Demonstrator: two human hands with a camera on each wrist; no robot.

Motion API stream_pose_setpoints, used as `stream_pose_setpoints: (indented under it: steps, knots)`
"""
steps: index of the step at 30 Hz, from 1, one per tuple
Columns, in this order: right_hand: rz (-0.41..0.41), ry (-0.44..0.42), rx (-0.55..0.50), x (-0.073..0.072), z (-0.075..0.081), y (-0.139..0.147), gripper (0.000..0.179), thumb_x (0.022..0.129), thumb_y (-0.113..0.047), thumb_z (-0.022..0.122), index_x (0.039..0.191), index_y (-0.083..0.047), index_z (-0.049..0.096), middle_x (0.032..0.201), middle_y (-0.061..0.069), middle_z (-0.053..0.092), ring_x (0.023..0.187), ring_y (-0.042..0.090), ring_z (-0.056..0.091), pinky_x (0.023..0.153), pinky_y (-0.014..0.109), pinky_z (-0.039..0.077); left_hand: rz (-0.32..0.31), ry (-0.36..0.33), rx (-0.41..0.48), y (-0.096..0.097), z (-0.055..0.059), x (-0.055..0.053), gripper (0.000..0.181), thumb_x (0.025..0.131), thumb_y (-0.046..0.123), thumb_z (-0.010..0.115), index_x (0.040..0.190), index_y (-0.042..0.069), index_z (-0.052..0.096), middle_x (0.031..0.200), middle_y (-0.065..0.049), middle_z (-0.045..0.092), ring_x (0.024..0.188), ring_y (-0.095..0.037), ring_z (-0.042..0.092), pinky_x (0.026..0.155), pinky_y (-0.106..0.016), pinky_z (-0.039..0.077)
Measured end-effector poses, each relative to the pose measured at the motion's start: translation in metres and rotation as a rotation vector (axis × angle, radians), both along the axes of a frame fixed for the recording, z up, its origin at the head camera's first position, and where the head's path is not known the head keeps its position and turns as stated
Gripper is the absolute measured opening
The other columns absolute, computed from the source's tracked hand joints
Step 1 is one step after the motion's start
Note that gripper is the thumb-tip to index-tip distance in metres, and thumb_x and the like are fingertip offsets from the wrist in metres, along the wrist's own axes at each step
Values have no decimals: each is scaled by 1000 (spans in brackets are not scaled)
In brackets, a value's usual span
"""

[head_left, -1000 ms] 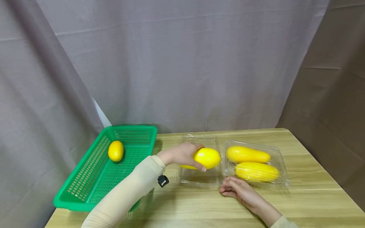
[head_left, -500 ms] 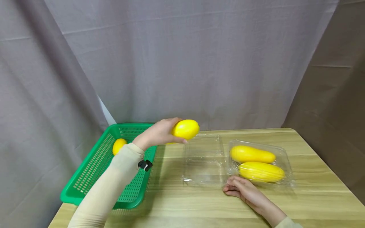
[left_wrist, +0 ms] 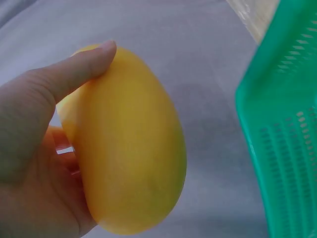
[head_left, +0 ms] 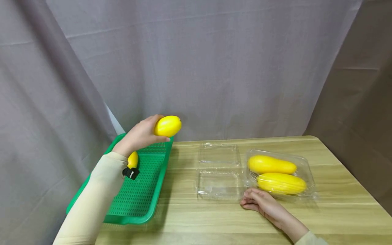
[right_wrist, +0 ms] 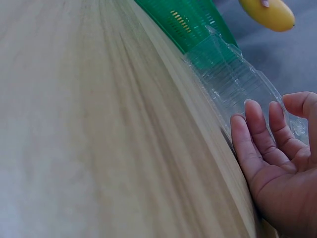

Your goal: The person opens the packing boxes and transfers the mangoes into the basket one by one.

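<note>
High over the far end of the green basket [head_left: 153, 197], my left hand [head_left: 142, 134] grips a smooth, oblong yellow fruit [head_left: 168, 126]. In the left wrist view the thumb lies across this fruit [left_wrist: 129, 148], which has a faint green tint on one side; the other fingers are partly hidden behind it. A second yellow fruit [head_left: 133, 160] lies in the basket, partly covered by my left arm. My right hand [head_left: 264, 206] rests on the table, fingers loosely bent and holding nothing, close to a clear plastic box [head_left: 301, 165] with two long yellow fruits [head_left: 281, 183] inside.
Left of that box, an unfolded clear plastic clamshell [head_left: 220, 185] lies on the wooden table [head_left: 208, 221]. Grey curtain [head_left: 214, 68] hangs behind the table and on the left; a brown cloth [head_left: 355, 112] hangs at the right.
My left hand has lifted the fruit from over the clamshell and carried it up and left to above the basket. The right hand has stayed by the box.
</note>
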State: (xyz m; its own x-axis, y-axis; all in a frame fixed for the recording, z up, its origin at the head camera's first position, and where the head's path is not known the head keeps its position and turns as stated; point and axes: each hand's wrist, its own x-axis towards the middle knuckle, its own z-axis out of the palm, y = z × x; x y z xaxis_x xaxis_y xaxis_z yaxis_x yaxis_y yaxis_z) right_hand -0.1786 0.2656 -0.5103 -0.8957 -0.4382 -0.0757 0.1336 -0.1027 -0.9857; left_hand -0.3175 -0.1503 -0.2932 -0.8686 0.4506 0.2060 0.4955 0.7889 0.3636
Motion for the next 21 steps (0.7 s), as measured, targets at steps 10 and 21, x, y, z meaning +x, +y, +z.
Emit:
stream_pose_setpoints:
  steps: [10, 21]
  knots:
    - [5, 17, -1, 3, -1, -1, 25, 111, -21, 40, 109, -4, 58, 108, 8, 65, 102, 15, 65, 94, 31, 54, 133, -122, 90, -32, -32, -17, 79, 88, 47, 75, 147, 8, 39, 129, -12, 59, 101, -31, 58, 88, -48, 48]
    - [7, 15, 3, 3, 1, -3, 26, 111, -20, 41, 111, -1, 58, 108, 9, 65, 102, 15, 64, 94, 30, 54, 144, -217, 76, -52, -83, -31, 80, 89, 41, 76, 145, -2, 38, 128, -20, 60, 102, -32, 59, 89, -49, 49]
